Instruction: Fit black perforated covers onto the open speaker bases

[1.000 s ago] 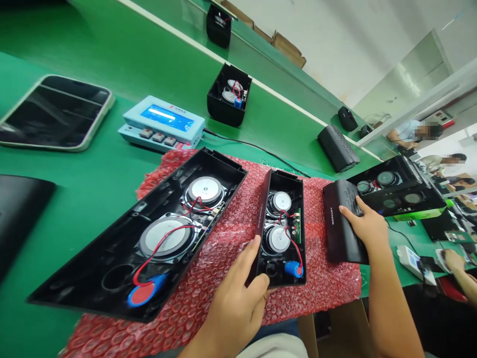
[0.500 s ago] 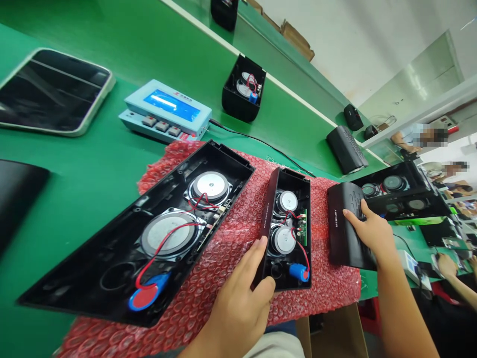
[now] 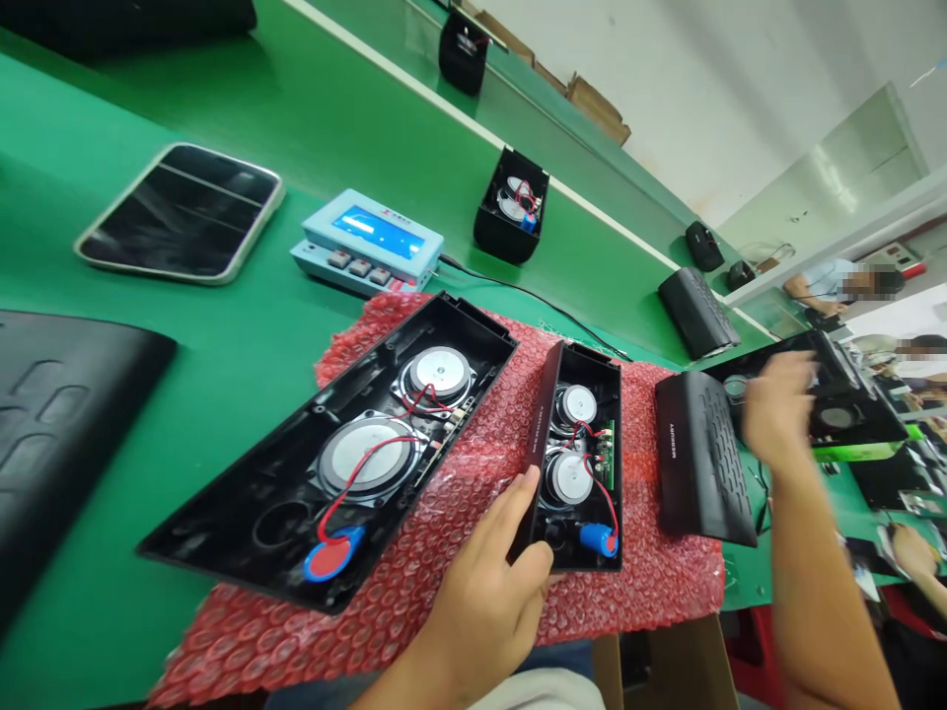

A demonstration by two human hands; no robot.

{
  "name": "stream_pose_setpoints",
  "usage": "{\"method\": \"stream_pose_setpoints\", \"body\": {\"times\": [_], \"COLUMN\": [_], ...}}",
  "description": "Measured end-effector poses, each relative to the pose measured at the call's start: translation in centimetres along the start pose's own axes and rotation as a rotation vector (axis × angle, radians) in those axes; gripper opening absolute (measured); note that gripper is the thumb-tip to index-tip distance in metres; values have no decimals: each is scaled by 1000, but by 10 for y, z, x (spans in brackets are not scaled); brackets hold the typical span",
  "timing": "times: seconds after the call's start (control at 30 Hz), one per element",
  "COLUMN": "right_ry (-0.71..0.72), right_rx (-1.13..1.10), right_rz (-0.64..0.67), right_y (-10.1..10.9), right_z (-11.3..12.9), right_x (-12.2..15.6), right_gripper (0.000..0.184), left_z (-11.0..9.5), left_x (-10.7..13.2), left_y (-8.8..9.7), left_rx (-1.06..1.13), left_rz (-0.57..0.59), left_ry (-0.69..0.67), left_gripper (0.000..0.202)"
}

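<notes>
My left hand (image 3: 488, 582) grips the lower left side of an open black speaker housing (image 3: 539, 434), its index finger along the edge marked MERKURY. Inside sit two round speakers, red wires, a green circuit board (image 3: 605, 456) and a blue cylinder (image 3: 596, 538). To the left lies a larger-looking open speaker housing (image 3: 296, 483) with similar parts. My right hand (image 3: 780, 409), smeared by motion, is raised past a closed black speaker (image 3: 702, 459). It is in front of open housings (image 3: 850, 414) at the right; whether it touches them I cannot tell.
Red bubble wrap (image 3: 252, 641) lies under the housings on the green bench (image 3: 222, 325). A blue tester with a screen (image 3: 370, 242) and a phone (image 3: 182, 212) are behind. More speakers (image 3: 512, 207) stand along the back. Co-workers (image 3: 836, 286) sit at the far right.
My right hand has let go of the closed speaker and moved up and right, off it. My left hand stays on the middle housing. The view has shifted slightly.
</notes>
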State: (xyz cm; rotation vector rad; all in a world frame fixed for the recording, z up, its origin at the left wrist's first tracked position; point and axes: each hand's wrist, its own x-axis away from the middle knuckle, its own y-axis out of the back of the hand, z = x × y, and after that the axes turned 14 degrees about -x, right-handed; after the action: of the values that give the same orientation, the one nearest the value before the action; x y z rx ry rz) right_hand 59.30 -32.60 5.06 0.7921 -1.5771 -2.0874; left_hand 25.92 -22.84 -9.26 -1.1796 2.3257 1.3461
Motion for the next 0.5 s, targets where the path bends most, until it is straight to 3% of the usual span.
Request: {"method": "stream_pose_setpoints", "body": {"times": [0.1,0.17,0.4,0.5], "right_ry": [-19,-35,-221,-263], "right_rx": [-121,-191,-434,-402], "right_rz": [159,198,271,258], "right_y": [-37,-50,-13,-15], "right_z": [-5,-11,-37,-40], "right_x": [-1,-3,13,29], "right_gripper": [75,76,66,53], "left_z": [-1,-1,-1,-1], "left_x": [-1,-1,-1,-2], "left_y": [1,1,4,4], "left_rx": [5,13,6,3], "left_rz": [9,12,36,25], "left_ry": [6,6,7,9], "left_gripper": [17,16,15,15]}}
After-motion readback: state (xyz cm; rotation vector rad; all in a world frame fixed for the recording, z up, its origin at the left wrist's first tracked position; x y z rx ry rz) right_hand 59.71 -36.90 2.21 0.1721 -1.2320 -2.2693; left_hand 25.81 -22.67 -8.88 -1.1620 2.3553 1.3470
